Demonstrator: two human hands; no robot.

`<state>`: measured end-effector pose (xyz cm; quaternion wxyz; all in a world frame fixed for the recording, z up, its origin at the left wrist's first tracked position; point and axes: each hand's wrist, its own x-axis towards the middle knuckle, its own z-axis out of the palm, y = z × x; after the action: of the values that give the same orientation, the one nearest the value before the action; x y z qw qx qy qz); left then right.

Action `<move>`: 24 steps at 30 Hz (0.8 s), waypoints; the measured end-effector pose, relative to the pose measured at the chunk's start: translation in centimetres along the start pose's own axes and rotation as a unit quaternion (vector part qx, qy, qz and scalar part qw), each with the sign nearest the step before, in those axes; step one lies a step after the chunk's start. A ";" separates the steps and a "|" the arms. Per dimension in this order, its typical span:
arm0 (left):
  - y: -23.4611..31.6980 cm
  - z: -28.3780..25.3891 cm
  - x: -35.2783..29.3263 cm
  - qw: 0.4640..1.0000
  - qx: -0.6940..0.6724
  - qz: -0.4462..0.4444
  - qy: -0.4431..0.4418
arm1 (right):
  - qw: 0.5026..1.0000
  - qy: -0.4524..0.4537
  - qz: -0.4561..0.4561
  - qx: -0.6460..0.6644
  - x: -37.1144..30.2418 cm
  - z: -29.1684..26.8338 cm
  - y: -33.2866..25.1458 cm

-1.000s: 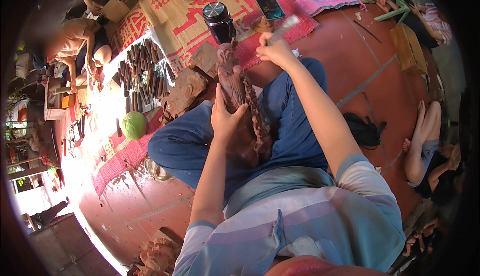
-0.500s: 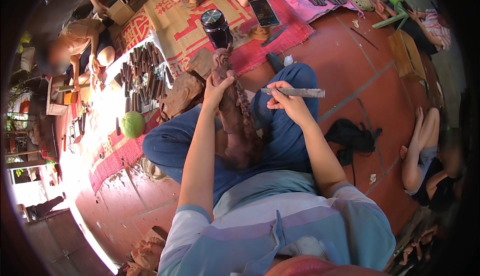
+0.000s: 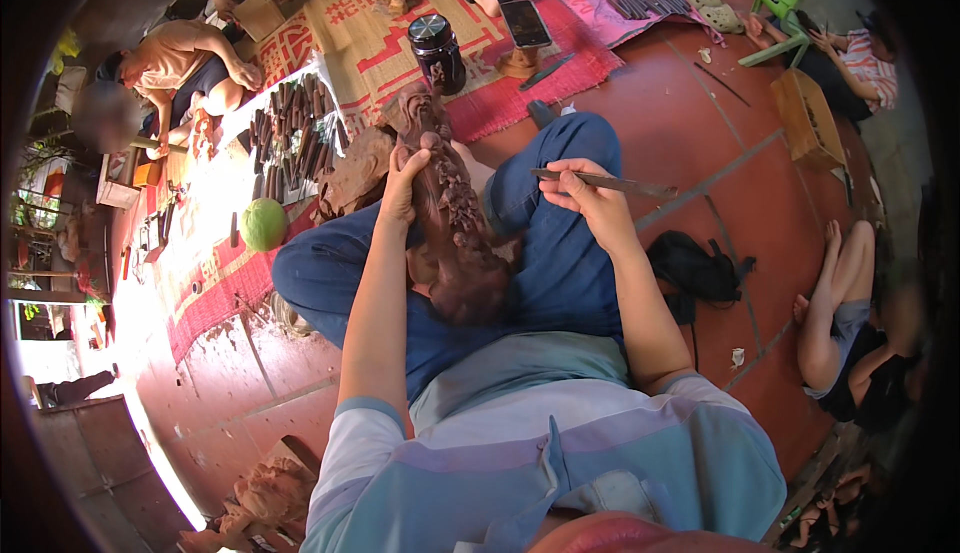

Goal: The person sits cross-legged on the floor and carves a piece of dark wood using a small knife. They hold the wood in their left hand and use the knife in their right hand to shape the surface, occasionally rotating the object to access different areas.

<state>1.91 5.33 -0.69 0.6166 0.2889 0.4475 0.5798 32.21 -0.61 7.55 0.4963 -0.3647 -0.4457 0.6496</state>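
A dark brown carved wooden figurine point(image 3: 462, 243), with a bearded face at its top, leans in my lap between my bent knees. My left hand point(image 3: 402, 185) is closed round its upper part, the thumb lying on its front. Off to the figurine's right, my right hand point(image 3: 592, 205) pinches a slim flat chisel point(image 3: 632, 187) between thumb and fingers. The chisel points sideways, apart from the wood. Part of the figurine's left side is hidden by my left hand.
A rough wood block point(image 3: 352, 173) lies left of the figurine, near a green round fruit point(image 3: 263, 225) and many carving tools point(image 3: 290, 138) on a white cloth. Ahead stand a black flask point(image 3: 436, 58) and a phone point(image 3: 525, 25) on a wooden stand. Other people sit around.
The figurine's top has swung left and its bearded face has turned more into view. In my right hand the chisel has tilted, its right end now lower. A co-worker at left has shifted.
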 end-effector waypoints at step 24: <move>-0.4 0.0 -3.3 0.986 0.124 0.086 0.071 | 0.979 -0.100 -0.072 -0.165 10.1 10.1 -2.0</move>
<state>2.32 2.03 -0.35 0.4906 0.3590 0.5319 0.5895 21.16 7.24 12.48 0.4274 -0.3421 -0.6192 0.5630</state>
